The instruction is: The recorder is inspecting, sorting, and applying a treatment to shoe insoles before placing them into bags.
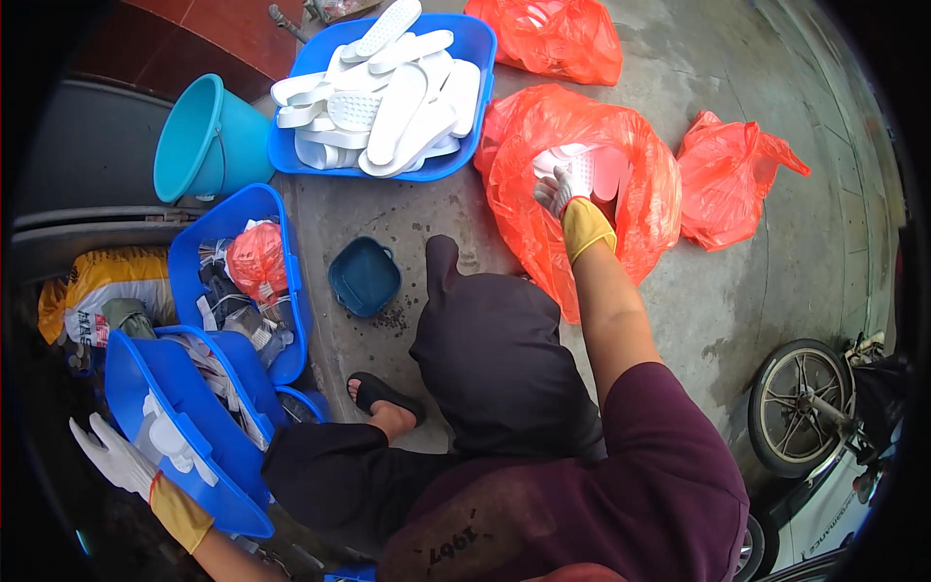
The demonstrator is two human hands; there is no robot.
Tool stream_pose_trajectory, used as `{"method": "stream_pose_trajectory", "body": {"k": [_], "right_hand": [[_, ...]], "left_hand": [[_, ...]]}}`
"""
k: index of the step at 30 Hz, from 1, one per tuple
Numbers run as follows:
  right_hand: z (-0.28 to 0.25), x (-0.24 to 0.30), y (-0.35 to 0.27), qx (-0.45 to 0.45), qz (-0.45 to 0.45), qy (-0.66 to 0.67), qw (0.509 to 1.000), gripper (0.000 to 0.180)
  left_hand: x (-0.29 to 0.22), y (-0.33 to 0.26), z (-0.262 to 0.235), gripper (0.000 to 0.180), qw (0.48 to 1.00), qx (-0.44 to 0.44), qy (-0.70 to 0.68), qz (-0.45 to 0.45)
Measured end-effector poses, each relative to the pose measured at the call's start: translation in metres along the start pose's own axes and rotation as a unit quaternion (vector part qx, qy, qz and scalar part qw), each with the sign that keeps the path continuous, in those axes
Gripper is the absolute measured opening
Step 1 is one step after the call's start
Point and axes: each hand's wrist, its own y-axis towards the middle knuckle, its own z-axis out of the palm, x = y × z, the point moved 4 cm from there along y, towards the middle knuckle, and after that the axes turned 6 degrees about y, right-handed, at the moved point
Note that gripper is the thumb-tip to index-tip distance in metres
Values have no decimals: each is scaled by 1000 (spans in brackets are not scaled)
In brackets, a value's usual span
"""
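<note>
R hand [565,184], gloved, inside open orange bag [635,184] on concrete floor, fingers closed on white insoles [596,167]; L hand [114,454], gloved, fingers spread wide against outer wall of tilted blue basin [165,388]; 2nd blue basin [464,37] w/ white soles near bag

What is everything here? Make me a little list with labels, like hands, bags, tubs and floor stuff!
right hand: gloved, reaching into the open orange bag on white shoe soles
left hand: gloved, at the tilted blue tub
other bags: two orange bags, tied
tub of soles: blue, piled with white soles
bucket: teal, tipped
small basket: dark blue, on the concrete
wheel: lower right
</note>
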Motion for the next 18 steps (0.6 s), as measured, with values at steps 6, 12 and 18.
{"method": "stream_pose_trajectory", "body": {"k": [6,12,18], "right_hand": [[56,-2,92,-45,-58,-177,981,27],[59,17,129,22,-92,130,987,20],[-45,-31,-4,2,-88,4,996,30]], "left_hand": [[-193,-134,-1,63,900,205,-336,189],[-241,-237,77,62,794,401,-435,136],[-250,-271,71,62,732,453,-508,28]]}}
